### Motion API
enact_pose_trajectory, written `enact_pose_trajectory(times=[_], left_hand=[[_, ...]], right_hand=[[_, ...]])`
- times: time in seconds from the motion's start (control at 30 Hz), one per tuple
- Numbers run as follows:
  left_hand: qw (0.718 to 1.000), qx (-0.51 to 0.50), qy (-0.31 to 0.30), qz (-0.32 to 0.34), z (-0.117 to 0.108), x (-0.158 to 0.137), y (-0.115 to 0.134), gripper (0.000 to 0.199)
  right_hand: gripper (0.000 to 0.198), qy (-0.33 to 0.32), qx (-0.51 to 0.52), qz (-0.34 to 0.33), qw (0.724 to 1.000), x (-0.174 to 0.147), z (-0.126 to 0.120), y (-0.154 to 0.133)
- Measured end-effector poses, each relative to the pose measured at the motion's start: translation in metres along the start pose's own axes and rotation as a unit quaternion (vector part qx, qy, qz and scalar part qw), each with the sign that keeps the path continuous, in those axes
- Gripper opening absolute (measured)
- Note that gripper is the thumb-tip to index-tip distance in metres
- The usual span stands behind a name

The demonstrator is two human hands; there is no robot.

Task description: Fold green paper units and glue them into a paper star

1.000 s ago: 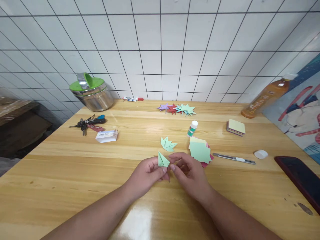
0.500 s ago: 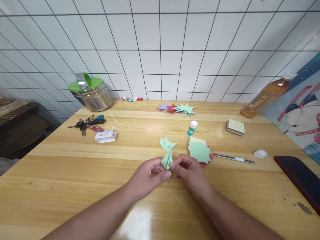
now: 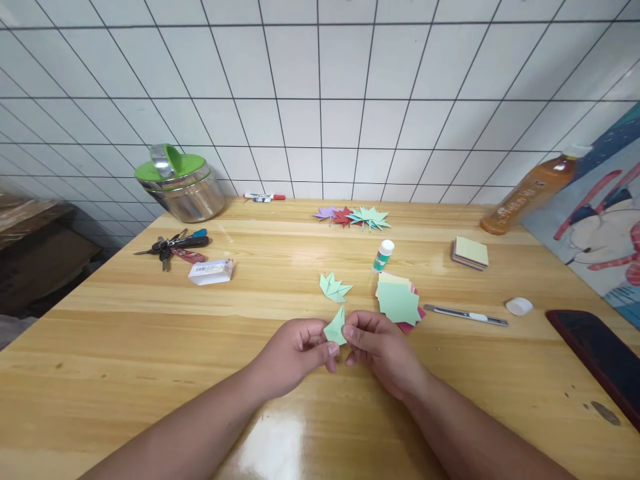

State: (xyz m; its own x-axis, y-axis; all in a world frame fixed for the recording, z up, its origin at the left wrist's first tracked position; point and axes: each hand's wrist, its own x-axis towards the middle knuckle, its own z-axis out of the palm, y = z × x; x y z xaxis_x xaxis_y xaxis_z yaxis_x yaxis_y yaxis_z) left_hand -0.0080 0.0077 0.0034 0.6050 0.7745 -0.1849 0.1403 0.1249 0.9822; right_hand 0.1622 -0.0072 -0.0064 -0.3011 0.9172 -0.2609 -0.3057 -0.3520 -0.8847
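Note:
A small folded piece of light green paper [image 3: 335, 327] is pinched between both hands above the table, its pointed tip toward the wall. My left hand [image 3: 300, 350] grips its left and lower edge with thumb and fingers. From the other side, my right hand [image 3: 377, 343] closes thumb and forefinger on its right edge. Just beyond lies a light green folded paper leaf shape [image 3: 335, 287] with several points. To the right, near my right hand, is a loose stack of coloured paper squares [image 3: 399, 302], green on top.
A glue stick [image 3: 383, 256] stands behind the paper stack; a utility knife [image 3: 467, 315], white cap [image 3: 519, 306] and phone [image 3: 595, 360] lie right. Folded paper leaves [image 3: 353, 217] rest by the wall. Keys [image 3: 173, 247], a small box [image 3: 211, 272] and a steel pot [image 3: 187, 193] are left; a bottle [image 3: 533, 193] leans right.
The folded green paper has been turned in my fingers: its creased face with a centre line has given way to a flatter face. Both hands stay in nearly the same place.

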Motion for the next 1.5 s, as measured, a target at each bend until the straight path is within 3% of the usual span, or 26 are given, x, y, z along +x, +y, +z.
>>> enact_pose_trajectory(times=[0.1,0.23,0.37,0.67,0.8,1.0,1.1,1.33,1.5], left_hand=[[1.0,-0.014,-0.018,-0.002,-0.002,0.0,0.003,0.022],[1.0,0.013,0.006,-0.004,-0.003,0.002,-0.001,0.023],[0.997,0.05,0.052,-0.001,-0.003,0.002,-0.004,0.022],[0.997,0.051,0.05,-0.023,-0.001,0.002,-0.001,0.025],[0.996,0.066,0.065,-0.01,-0.001,0.001,-0.003,0.025],[0.995,0.032,0.099,0.008,-0.003,0.003,0.001,0.024],[0.995,0.009,0.094,0.005,-0.006,0.004,0.001,0.022],[0.999,-0.003,0.04,0.003,-0.005,0.004,-0.002,0.025],[0.997,0.025,0.074,-0.005,-0.002,0.003,0.0,0.025]], right_hand=[[0.024,-0.014,-0.009,0.007,1.0,-0.001,-0.001,0.0],[0.023,0.066,-0.186,-0.1,0.975,-0.002,0.001,0.003],[0.024,0.097,-0.248,-0.106,0.958,-0.002,0.004,0.006],[0.021,0.069,-0.255,-0.058,0.963,0.0,0.004,0.001],[0.022,0.085,-0.259,-0.089,0.958,0.001,0.006,0.006],[0.027,0.034,-0.154,-0.05,0.986,0.001,0.002,0.0],[0.031,0.04,-0.127,-0.039,0.99,0.001,-0.001,-0.004],[0.028,0.045,-0.169,-0.043,0.984,0.002,0.002,-0.005],[0.025,0.073,-0.227,-0.079,0.968,0.001,0.005,-0.001]])
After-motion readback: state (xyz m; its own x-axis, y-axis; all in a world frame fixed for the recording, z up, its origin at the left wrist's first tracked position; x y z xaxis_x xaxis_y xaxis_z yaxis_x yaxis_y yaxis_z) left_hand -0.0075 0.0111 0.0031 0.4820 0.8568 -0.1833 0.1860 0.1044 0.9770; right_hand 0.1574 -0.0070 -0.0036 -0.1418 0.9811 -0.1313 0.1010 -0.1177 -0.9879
